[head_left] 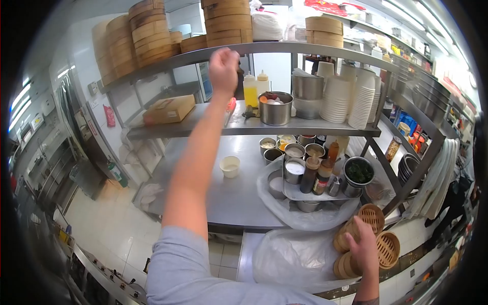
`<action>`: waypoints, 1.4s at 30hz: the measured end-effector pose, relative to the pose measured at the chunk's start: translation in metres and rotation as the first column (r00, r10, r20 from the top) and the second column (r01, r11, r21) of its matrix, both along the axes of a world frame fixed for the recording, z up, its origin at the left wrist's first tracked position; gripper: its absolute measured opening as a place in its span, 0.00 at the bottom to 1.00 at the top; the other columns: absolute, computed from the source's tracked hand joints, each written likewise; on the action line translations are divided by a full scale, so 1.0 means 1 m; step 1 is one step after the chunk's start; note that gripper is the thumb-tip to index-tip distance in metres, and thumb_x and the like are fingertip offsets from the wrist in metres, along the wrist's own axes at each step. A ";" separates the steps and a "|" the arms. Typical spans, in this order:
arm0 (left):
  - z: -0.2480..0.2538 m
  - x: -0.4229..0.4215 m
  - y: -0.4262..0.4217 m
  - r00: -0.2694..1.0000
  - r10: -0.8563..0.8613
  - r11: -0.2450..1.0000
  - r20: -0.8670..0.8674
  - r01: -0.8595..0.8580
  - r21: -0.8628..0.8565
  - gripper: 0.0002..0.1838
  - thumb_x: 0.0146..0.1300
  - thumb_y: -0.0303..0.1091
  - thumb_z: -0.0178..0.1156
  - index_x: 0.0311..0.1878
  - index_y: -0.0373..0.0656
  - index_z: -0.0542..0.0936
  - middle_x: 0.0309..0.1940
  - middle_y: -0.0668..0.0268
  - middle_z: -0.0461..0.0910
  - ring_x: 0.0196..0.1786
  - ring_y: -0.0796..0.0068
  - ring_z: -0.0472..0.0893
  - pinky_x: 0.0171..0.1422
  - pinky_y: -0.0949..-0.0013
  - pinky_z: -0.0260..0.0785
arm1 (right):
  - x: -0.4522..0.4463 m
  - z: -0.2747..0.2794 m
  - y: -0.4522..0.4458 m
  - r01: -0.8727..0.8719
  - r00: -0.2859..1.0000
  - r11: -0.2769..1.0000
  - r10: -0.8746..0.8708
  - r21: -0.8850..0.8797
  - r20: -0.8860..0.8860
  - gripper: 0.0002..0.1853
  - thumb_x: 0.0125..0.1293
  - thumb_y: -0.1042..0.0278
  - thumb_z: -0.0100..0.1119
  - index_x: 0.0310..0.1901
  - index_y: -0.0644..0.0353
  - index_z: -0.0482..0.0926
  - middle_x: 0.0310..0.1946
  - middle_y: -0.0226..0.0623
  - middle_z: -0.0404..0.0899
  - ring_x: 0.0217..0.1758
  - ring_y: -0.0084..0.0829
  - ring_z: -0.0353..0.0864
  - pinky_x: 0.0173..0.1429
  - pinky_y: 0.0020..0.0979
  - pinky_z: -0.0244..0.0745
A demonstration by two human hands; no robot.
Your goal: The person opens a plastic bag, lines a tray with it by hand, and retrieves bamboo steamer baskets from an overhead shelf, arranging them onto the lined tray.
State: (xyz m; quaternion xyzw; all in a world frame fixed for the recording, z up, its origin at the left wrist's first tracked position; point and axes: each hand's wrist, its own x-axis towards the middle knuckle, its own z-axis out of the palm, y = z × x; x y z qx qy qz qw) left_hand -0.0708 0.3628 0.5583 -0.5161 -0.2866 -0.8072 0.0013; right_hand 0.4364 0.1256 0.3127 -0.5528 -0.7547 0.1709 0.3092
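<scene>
the two hands are well apart. the left hand (223, 68) is up by the front edge of the top shelf (284, 47), fingers curled in; it is blurred, so whether it grips anything cannot be told. just above it stands a tall stack of bamboo steamers (227, 25). the right hand (364, 244) is low, thumb and fingers spread, at the small steamers (388, 249) near the counter's right front; contact is hard to judge. a white tub (230, 166) stands on the steel counter (239, 201), left of the sauce bottles (309, 176) and a pot of dark greens (359, 172).
</scene>
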 end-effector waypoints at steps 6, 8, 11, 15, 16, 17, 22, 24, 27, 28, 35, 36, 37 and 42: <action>0.109 -0.105 0.041 0.965 0.232 0.971 0.120 -0.222 -0.090 0.38 0.64 0.62 0.69 0.60 0.38 0.71 0.40 0.67 0.75 0.41 0.78 0.75 0.48 0.69 0.72 | 0.015 -0.059 -0.008 0.097 0.995 0.989 -0.100 -0.116 -0.021 0.30 0.63 0.62 0.70 0.64 0.66 0.77 0.54 0.53 0.83 0.59 0.53 0.82 0.64 0.44 0.76; 0.131 -0.115 0.048 0.981 0.073 0.963 0.181 -0.022 -0.269 0.52 0.65 0.78 0.55 0.72 0.37 0.65 0.56 0.55 0.78 0.49 0.69 0.79 0.54 0.64 0.72 | 0.013 -0.080 -0.011 0.113 0.992 0.987 -0.119 -0.116 -0.043 0.28 0.63 0.61 0.70 0.62 0.67 0.79 0.51 0.53 0.85 0.56 0.53 0.83 0.63 0.45 0.77; 0.149 -0.156 0.096 0.975 -0.072 0.900 0.211 0.155 -0.408 0.55 0.68 0.80 0.44 0.77 0.36 0.57 0.66 0.53 0.67 0.61 0.59 0.69 0.66 0.52 0.64 | -0.001 -0.094 -0.023 0.147 0.983 0.983 -0.157 -0.107 -0.096 0.26 0.64 0.62 0.70 0.60 0.67 0.81 0.48 0.53 0.87 0.53 0.51 0.86 0.59 0.43 0.79; 0.167 -0.188 0.121 0.969 -0.158 0.828 0.188 0.234 -0.509 0.59 0.70 0.80 0.34 0.83 0.34 0.39 0.86 0.50 0.36 0.87 0.49 0.41 0.84 0.37 0.36 | -0.019 -0.103 -0.037 0.173 0.956 0.962 -0.216 -0.210 -0.200 0.24 0.65 0.61 0.70 0.57 0.68 0.82 0.48 0.52 0.88 0.50 0.46 0.89 0.56 0.39 0.82; 0.166 -0.187 0.127 0.971 -0.132 0.827 0.200 0.219 -0.517 0.58 0.71 0.79 0.33 0.83 0.34 0.40 0.86 0.50 0.39 0.87 0.49 0.44 0.85 0.39 0.39 | -0.019 -0.107 -0.041 0.168 0.952 0.956 -0.220 -0.240 -0.211 0.23 0.65 0.61 0.70 0.56 0.69 0.82 0.47 0.52 0.88 0.49 0.45 0.90 0.55 0.38 0.82; 0.165 -0.181 0.128 0.971 -0.106 0.826 0.212 0.205 -0.525 0.57 0.72 0.78 0.33 0.83 0.34 0.42 0.86 0.50 0.41 0.86 0.49 0.46 0.85 0.42 0.42 | -0.025 -0.103 -0.045 0.176 0.945 0.945 -0.241 -0.274 -0.222 0.22 0.66 0.61 0.70 0.56 0.69 0.83 0.47 0.52 0.88 0.50 0.46 0.90 0.56 0.38 0.82; 0.163 -0.160 0.101 0.967 -0.083 0.815 0.240 0.204 -0.543 0.56 0.73 0.77 0.32 0.83 0.33 0.48 0.85 0.50 0.46 0.85 0.51 0.51 0.84 0.46 0.46 | -0.032 -0.112 -0.048 0.160 0.954 0.915 -0.239 -0.370 -0.180 0.22 0.67 0.60 0.68 0.56 0.68 0.84 0.46 0.52 0.89 0.50 0.46 0.90 0.56 0.39 0.82; 0.160 -0.148 0.083 0.909 -0.153 0.776 0.388 0.354 -0.522 0.55 0.73 0.77 0.32 0.83 0.34 0.50 0.85 0.50 0.47 0.86 0.53 0.50 0.85 0.46 0.45 | -0.034 -0.113 -0.044 0.159 0.961 0.907 -0.233 -0.389 -0.151 0.22 0.68 0.59 0.68 0.56 0.68 0.84 0.45 0.52 0.89 0.50 0.47 0.90 0.56 0.39 0.82; 0.167 -0.195 0.132 0.974 -0.145 0.794 0.173 0.219 -0.567 0.54 0.72 0.78 0.32 0.77 0.31 0.61 0.75 0.46 0.65 0.74 0.51 0.70 0.78 0.45 0.60 | -0.038 -0.113 -0.039 0.117 0.977 0.927 -0.172 -0.356 -0.126 0.22 0.68 0.58 0.67 0.56 0.66 0.84 0.44 0.52 0.89 0.50 0.47 0.90 0.56 0.39 0.82; 0.169 -0.191 0.130 0.974 -0.150 0.795 0.171 0.222 -0.565 0.54 0.72 0.78 0.32 0.77 0.31 0.61 0.75 0.46 0.65 0.74 0.51 0.70 0.78 0.45 0.60 | -0.041 -0.110 -0.039 0.108 0.975 0.924 -0.170 -0.367 -0.141 0.22 0.68 0.57 0.67 0.56 0.66 0.84 0.44 0.51 0.89 0.49 0.47 0.89 0.56 0.39 0.82; 0.162 -0.131 0.074 0.977 0.010 0.771 0.211 0.127 -0.624 0.51 0.71 0.80 0.31 0.68 0.39 0.72 0.60 0.57 0.80 0.60 0.60 0.80 0.62 0.48 0.70 | -0.038 -0.129 -0.062 0.114 0.979 0.903 -0.174 -0.413 -0.111 0.21 0.69 0.56 0.66 0.56 0.63 0.85 0.43 0.47 0.89 0.45 0.47 0.89 0.53 0.40 0.82; 0.163 -0.130 0.076 0.984 0.038 0.753 0.175 0.087 -0.653 0.49 0.72 0.79 0.31 0.70 0.42 0.72 0.62 0.58 0.79 0.60 0.61 0.80 0.60 0.49 0.70 | -0.038 -0.130 -0.066 0.115 0.977 0.903 -0.177 -0.413 -0.116 0.21 0.69 0.56 0.66 0.56 0.63 0.85 0.43 0.47 0.89 0.45 0.47 0.89 0.53 0.40 0.82; 0.163 -0.127 0.080 0.985 0.032 0.754 0.170 0.088 -0.650 0.49 0.72 0.79 0.31 0.70 0.42 0.72 0.62 0.58 0.79 0.60 0.61 0.80 0.60 0.49 0.70 | -0.038 -0.131 -0.070 0.115 0.981 0.901 -0.170 -0.419 -0.097 0.21 0.69 0.55 0.66 0.56 0.63 0.85 0.42 0.47 0.89 0.45 0.47 0.89 0.53 0.40 0.82; 0.157 -0.107 0.090 0.998 0.031 0.806 0.050 0.005 -0.593 0.45 0.71 0.80 0.35 0.65 0.50 0.75 0.52 0.65 0.81 0.42 0.65 0.79 0.42 0.59 0.66 | -0.039 -0.136 -0.085 0.122 0.985 0.904 -0.162 -0.409 -0.064 0.22 0.69 0.54 0.65 0.56 0.62 0.84 0.43 0.47 0.89 0.45 0.46 0.89 0.52 0.41 0.82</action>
